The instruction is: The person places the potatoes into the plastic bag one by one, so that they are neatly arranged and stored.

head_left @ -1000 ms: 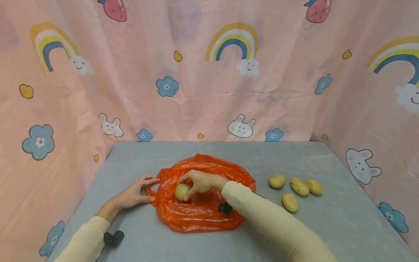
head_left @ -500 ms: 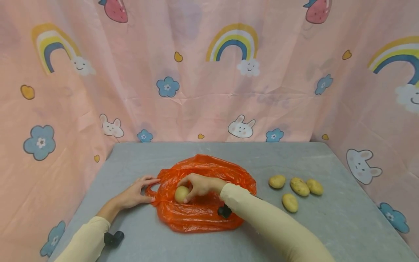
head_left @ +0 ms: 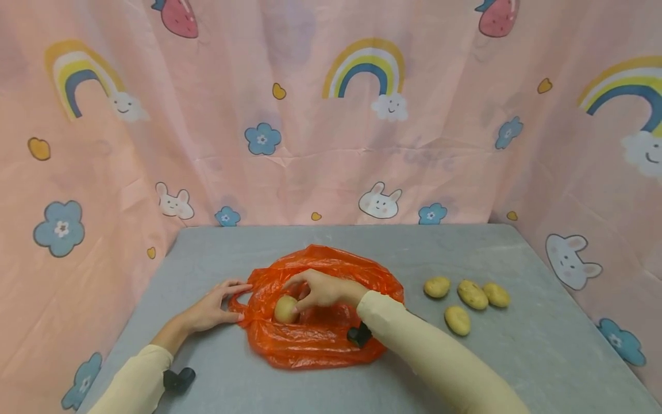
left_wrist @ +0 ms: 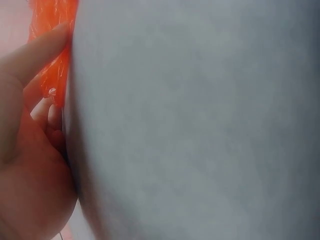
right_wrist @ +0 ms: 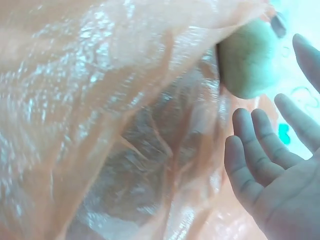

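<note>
An orange plastic bag (head_left: 315,347) lies spread on the grey table, its handle end toward the left. On the bag, near its mouth, sits a potato (head_left: 285,310). My right hand (head_left: 323,287) is over the bag with its thumb tip right beside this potato. In the right wrist view the fingers (right_wrist: 243,170) are extended and spread, with a gap between them and the potato (right_wrist: 247,62). My left hand (head_left: 209,307) rests at the bag's handles, thumb and forefinger spread apart and their tips touching the plastic. The left wrist view shows the thumb (left_wrist: 45,47) lying against the orange film.
Several more potatoes (head_left: 473,294) lie to the right of the bag on the grey table (head_left: 414,247). A pink printed curtain (head_left: 310,172) closes off the back and both sides. Each wrist carries a small black camera mount (head_left: 179,379).
The right hand's fingers have loosened from the potato and shifted slightly up and right, leaving it on the bag. The left hand stays in place.
</note>
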Available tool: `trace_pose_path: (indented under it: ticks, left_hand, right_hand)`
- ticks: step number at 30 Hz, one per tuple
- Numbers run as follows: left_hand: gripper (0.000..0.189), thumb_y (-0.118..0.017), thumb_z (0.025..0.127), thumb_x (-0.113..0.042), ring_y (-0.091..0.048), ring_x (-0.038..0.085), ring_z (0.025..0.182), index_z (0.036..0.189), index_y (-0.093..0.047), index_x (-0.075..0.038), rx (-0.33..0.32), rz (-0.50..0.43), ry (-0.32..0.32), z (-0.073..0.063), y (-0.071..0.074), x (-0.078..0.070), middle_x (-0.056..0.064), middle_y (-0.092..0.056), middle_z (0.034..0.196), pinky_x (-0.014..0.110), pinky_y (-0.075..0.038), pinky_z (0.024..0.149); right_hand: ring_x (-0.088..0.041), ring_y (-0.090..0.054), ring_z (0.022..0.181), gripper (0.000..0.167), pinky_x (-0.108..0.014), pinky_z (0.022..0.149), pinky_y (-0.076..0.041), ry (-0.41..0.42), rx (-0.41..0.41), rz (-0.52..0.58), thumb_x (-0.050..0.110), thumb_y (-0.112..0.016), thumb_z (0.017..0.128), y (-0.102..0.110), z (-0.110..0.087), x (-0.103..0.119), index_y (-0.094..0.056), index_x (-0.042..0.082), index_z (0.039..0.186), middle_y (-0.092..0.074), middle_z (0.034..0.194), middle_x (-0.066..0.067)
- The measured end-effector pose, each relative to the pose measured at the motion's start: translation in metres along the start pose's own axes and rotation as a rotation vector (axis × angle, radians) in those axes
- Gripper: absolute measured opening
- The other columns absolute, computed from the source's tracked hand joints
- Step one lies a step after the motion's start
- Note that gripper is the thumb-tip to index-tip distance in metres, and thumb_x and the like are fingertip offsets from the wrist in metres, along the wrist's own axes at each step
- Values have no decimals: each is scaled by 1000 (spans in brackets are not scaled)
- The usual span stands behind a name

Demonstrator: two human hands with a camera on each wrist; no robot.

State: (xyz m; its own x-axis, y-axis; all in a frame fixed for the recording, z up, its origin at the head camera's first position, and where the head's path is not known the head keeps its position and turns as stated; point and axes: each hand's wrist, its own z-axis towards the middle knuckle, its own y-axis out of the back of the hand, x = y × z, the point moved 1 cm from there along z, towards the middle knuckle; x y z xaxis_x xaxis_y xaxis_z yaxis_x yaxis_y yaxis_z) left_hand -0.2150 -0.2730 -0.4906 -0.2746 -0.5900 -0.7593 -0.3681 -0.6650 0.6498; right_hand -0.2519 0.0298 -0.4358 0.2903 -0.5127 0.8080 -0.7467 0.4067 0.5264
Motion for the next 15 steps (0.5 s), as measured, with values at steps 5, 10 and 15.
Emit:
trace_pose_path:
  ticks: [5,10,15]
  left_hand:
    - [68,-78,88,-28,-31,48,140,146,-53,-6,-1,-5,11,-1,1,1,21,-40,151,76,-21,110]
    - [68,-78,87,-28,-32,48,139,146,-53,-6,4,11,14,-2,1,1,20,-41,151,76,-22,110]
    - [67,-78,87,-27,-31,49,140,146,-53,-6,2,5,15,-1,1,1,20,-41,151,77,-20,111]
  right_hand:
    - [-29,-62,123,55,-40,102,-52,18,-23,17,24,-76,92,8,-10,3,-57,10,142,-61,140,-10]
    - [-34,-57,131,54,-45,106,-50,41,-63,-8,27,-71,95,16,-24,4,-56,7,142,-59,144,-13]
    - [-36,-55,132,51,-51,109,-46,56,-111,-19,29,-67,98,26,-41,9,-56,6,143,-57,145,-15]
